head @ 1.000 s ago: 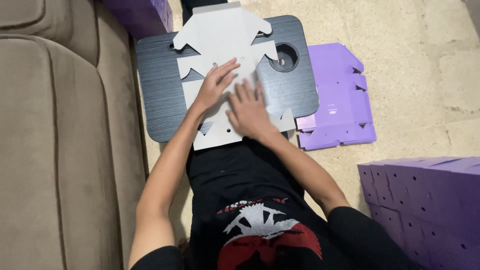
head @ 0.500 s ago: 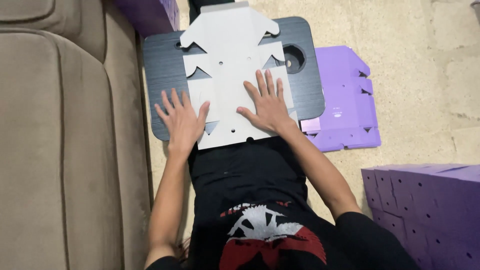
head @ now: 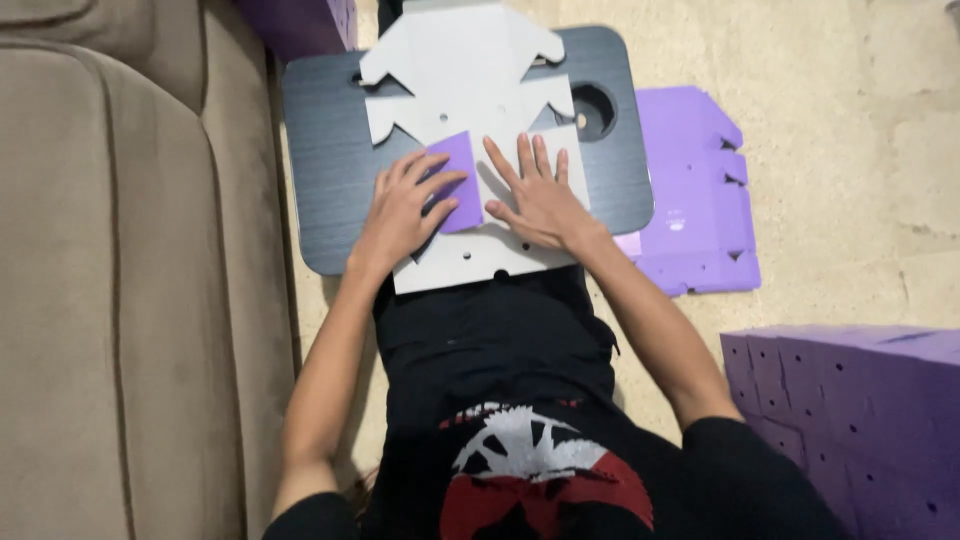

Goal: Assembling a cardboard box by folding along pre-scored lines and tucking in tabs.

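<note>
While the person sat on the floor with a dark lap tray (head: 320, 190) across the legs, both hands were pressed onto a flat, die-cut cardboard sheet (head: 465, 75) that lay white side up on the tray. The sheet covered the middle of the tray and ran from its far edge to just past its near edge, with notched flaps on both sides and small punched holes near the person.

The left hand (head: 405, 205) lay with fingers spread on a folded-over flap (head: 457, 190), whose purple underside faced up; it pressed the flap flat against the sheet, left of centre, rather than gripping it. The right hand (head: 535, 195) lay open, palm down, fingers pointing far, just right of the purple flap and touching the white surface. The two hands were close together, nearly meeting at the flap.

A round cup hole (head: 592, 110) showed in the far right part of the tray, just beside the sheet's right edge. On the pale floor (head: 850, 130) to the right of the tray lay another flat purple cardboard blank (head: 700, 200), partly tucked under the tray's edge. At the near right stood a stack of purple boxes (head: 860, 420). A beige sofa (head: 130, 300) filled the left side, close against the tray's left edge.
</note>
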